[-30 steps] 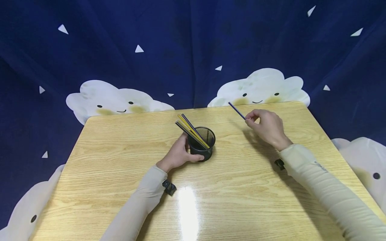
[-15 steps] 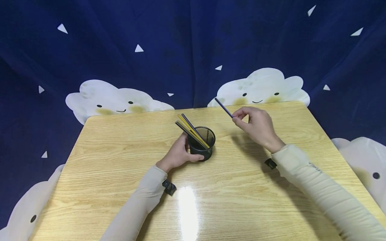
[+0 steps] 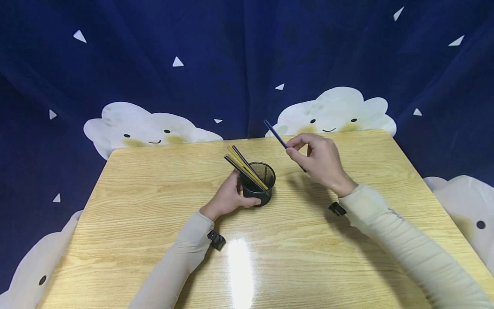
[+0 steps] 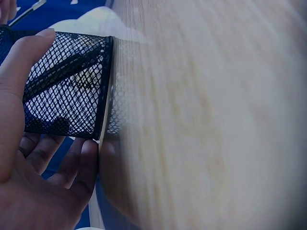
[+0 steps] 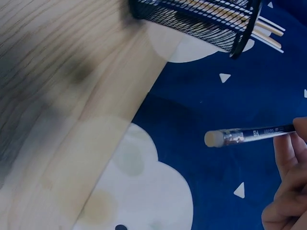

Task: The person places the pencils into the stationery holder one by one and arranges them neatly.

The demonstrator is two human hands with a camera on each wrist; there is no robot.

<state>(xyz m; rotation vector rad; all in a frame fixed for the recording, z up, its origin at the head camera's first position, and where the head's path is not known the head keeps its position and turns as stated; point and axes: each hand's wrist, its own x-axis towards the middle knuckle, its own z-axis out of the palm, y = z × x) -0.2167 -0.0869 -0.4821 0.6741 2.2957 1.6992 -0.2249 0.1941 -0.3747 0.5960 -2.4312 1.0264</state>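
Note:
A black mesh pencil cup [image 3: 262, 198] stands on the wooden table, and my left hand [image 3: 227, 198] grips its left side. In the left wrist view the thumb and fingers curl round the mesh [image 4: 72, 86]. Several pencils [image 3: 247, 168], yellow and dark ones, lean left inside the cup. To the right of the cup, my right hand [image 3: 321, 162] pinches a dark blue pencil [image 3: 275, 133] between thumb and fingers, above the table. This pencil slants, its upper end pointing up and left. The right wrist view shows its pale eraser [image 5: 213, 139], silver ferrule and HB lettering.
The wooden table [image 3: 135, 223] ends at the back against a dark blue curtain [image 3: 200, 25] printed with white clouds [image 3: 332, 111] and triangles. A bright reflection lies on the tabletop near the front. Small black devices [image 3: 217, 240] sit at both wrists.
My right hand has moved left with the dark blue pencil, closer to the cup. The pencil's lower end now shows below the fingers. The left hand and the cup have stayed in place.

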